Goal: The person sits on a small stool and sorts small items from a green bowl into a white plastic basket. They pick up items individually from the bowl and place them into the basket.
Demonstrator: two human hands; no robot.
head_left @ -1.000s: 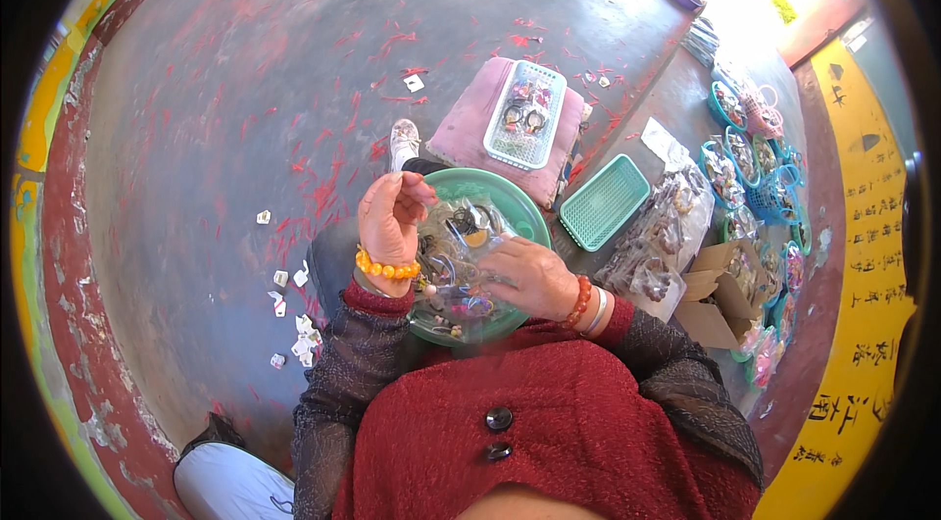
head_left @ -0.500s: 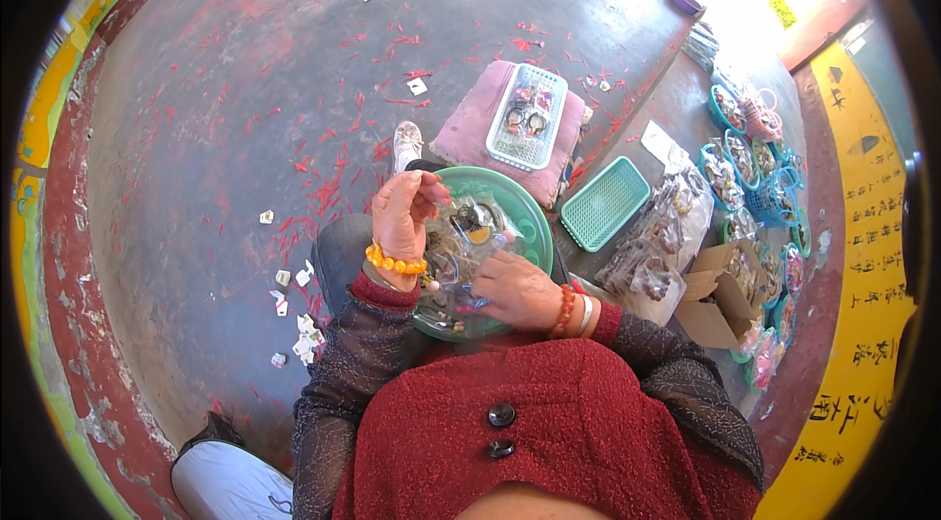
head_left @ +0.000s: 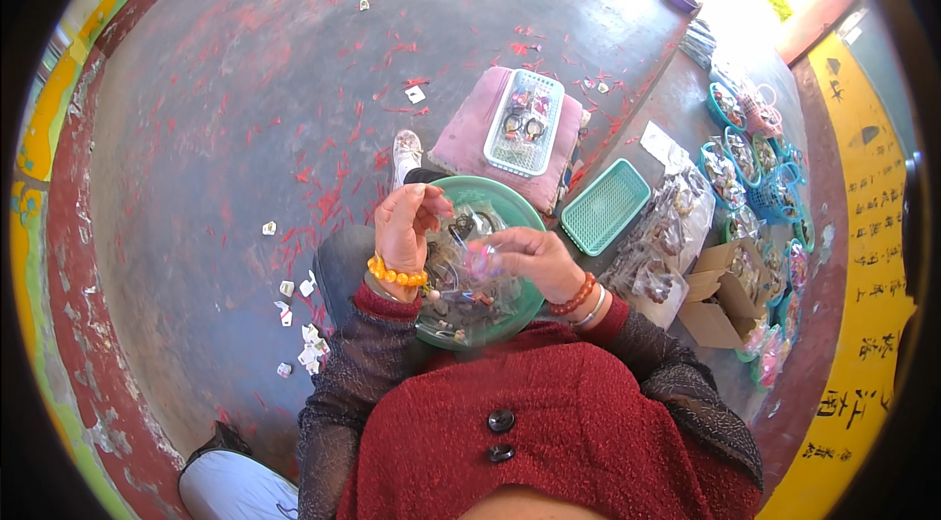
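A green plastic basin (head_left: 530,297) sits at my lap, heaped with small clear plastic packets (head_left: 477,309) of dark, ring-shaped items. Over the basin, my right hand (head_left: 542,263) pinches a small clear packet (head_left: 480,261) with something pink inside; the item is too blurred to name. My left hand (head_left: 399,231) is raised at the basin's left rim, fingers loosely curved and apart, with nothing visible in them. Past the basin, a pale blue basket (head_left: 508,163) on a pink cushion (head_left: 462,143) contains packets with black rings and pink pieces.
A teal basket (head_left: 606,207) stands right of the cushion. Beyond it are a pile of bagged items (head_left: 657,236), an open cardboard box (head_left: 720,297) and several filled baskets (head_left: 776,195) along the wall. White card scraps (head_left: 312,348) and red shreds (head_left: 333,189) litter the floor.
My right hand has risen from the basin's contents and now has the packet with the pink item above the pile. My left hand stays almost in place, slightly lower.
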